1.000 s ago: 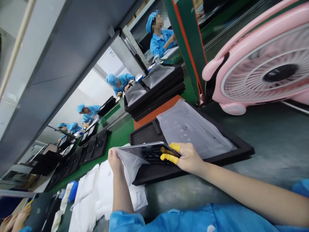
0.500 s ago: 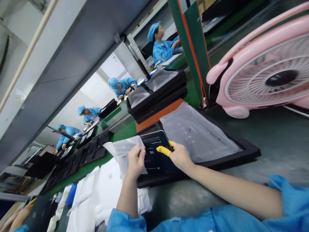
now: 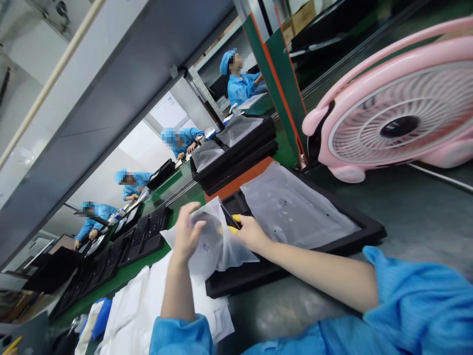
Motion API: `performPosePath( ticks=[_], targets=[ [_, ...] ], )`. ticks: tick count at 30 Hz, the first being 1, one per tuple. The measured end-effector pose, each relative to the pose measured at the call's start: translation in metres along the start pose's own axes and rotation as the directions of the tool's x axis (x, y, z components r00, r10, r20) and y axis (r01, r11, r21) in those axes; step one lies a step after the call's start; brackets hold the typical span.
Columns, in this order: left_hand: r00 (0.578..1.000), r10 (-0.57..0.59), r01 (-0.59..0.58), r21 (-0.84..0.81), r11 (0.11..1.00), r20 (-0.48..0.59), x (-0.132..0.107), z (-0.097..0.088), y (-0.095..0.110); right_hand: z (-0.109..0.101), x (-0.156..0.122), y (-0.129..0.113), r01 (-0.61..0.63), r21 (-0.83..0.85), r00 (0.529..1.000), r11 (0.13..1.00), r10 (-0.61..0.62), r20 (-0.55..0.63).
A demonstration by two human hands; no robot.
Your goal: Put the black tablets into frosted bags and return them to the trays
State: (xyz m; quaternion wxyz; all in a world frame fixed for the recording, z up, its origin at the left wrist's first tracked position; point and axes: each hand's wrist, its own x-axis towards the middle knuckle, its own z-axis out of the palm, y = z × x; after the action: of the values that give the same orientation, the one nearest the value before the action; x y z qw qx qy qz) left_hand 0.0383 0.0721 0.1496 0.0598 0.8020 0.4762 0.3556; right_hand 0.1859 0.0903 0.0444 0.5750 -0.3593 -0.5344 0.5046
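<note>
My right hand (image 3: pixel 254 235), with yellow finger covers, grips a dark tablet (image 3: pixel 228 211) by its edge. The tablet is tilted nearly edge-on, and a translucent white bag (image 3: pixel 209 244) hangs in front of most of it. I cannot tell how far the tablet is inside the bag. My left hand (image 3: pixel 186 234) is raised at the bag's left side, fingers and thumb apart. Below both hands lies a black foam tray (image 3: pixel 240 285). Its right part bears a flat translucent bag (image 3: pixel 295 207) with a printed mark.
A pink fan (image 3: pixel 399 125) stands at the right. White bags (image 3: pixel 148 305) are piled at lower left. Stacked black trays (image 3: pixel 236 150) stand beyond an orange sheet (image 3: pixel 240 177). A metal beam (image 3: pixel 92 98) slants overhead. Several co-workers (image 3: pixel 240 88) in blue sit along the line.
The tablet has turned from screen-up to nearly edge-on, and the bag now covers most of it. My left hand has let go of the bag, opened and moved left and up.
</note>
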Motion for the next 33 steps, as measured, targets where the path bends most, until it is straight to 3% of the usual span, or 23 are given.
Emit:
performPosePath(
  ticks=[2,4,5,7,10,12,14,16,18,20,22,25,26,28,30,31,33],
  targets=[
    [0.989,-0.132,0.128,0.056,0.990,0.070,0.011,-0.026,-0.009,-0.004,0.004,-0.018,0.058,-0.027,0.995,0.998,-0.056,0.077],
    [0.928,-0.277,0.269,0.067,0.961,0.248,0.014,-0.040,-0.015,-0.014,0.011,-0.038,0.119,-0.075,0.981,0.990,-0.105,0.165],
    [0.904,-0.318,0.319,0.042,0.947,0.285,0.013,-0.043,-0.017,-0.020,0.016,-0.048,0.139,-0.091,0.968,0.986,-0.116,0.224],
    [0.915,-0.352,0.370,-0.060,0.927,0.195,0.005,-0.041,-0.022,-0.037,0.026,-0.065,0.175,-0.093,0.912,0.980,-0.126,0.391],
    [0.907,-0.412,0.388,-0.210,0.898,-0.087,-0.008,-0.034,-0.031,-0.064,0.043,-0.083,0.276,-0.198,0.774,0.941,-0.096,0.625],
    [0.864,-0.464,0.406,-0.275,0.872,-0.195,-0.014,-0.028,-0.039,-0.078,0.059,-0.094,0.431,-0.431,0.735,0.793,-0.031,0.677],
    [0.829,-0.512,0.428,-0.333,0.840,-0.227,-0.018,-0.020,-0.049,-0.088,0.078,-0.111,0.596,-0.616,0.745,0.515,-0.067,0.664],
    [0.788,-0.567,0.446,-0.413,0.794,-0.239,-0.021,-0.005,-0.061,-0.095,0.099,-0.134,0.670,-0.702,0.742,0.242,-0.255,0.620],
    [0.722,-0.645,0.475,-0.499,0.725,-0.249,-0.023,0.017,-0.075,-0.101,0.113,-0.156,0.624,-0.772,0.716,0.121,-0.486,0.502],
    [0.653,-0.728,0.543,-0.540,0.643,-0.210,-0.027,0.042,-0.090,-0.108,0.113,-0.167,0.545,-0.819,0.718,0.178,-0.604,0.346],
    [0.626,-0.767,0.652,-0.446,0.613,-0.140,-0.031,0.063,-0.101,-0.113,0.093,-0.157,0.513,-0.798,0.784,0.316,-0.551,0.286],
    [0.640,-0.765,0.736,-0.224,0.638,-0.075,-0.035,0.073,-0.109,-0.120,0.028,-0.102,0.457,-0.646,0.885,0.611,-0.238,0.400],
    [0.651,-0.752,0.730,-0.187,0.658,-0.102,-0.037,0.069,-0.110,-0.123,0.001,-0.077,0.360,-0.568,0.898,0.741,-0.109,0.427],
    [0.684,-0.686,0.679,-0.129,0.723,-0.249,-0.046,0.052,-0.109,-0.132,-0.057,-0.028,0.003,-0.383,0.917,0.924,0.150,0.370],
    [0.704,-0.600,0.650,0.004,0.760,-0.381,-0.065,0.034,-0.108,-0.141,-0.107,0.010,-0.380,-0.162,0.869,0.911,0.411,0.275],
    [0.701,-0.612,0.674,0.060,0.736,-0.365,-0.077,0.028,-0.107,-0.144,-0.126,0.022,-0.510,-0.014,0.841,0.860,0.502,0.201],
    [0.665,-0.726,0.746,0.099,0.659,-0.174,-0.104,0.026,-0.104,-0.144,-0.145,0.034,-0.604,0.263,0.793,0.752,0.600,0.105]
  ],
)
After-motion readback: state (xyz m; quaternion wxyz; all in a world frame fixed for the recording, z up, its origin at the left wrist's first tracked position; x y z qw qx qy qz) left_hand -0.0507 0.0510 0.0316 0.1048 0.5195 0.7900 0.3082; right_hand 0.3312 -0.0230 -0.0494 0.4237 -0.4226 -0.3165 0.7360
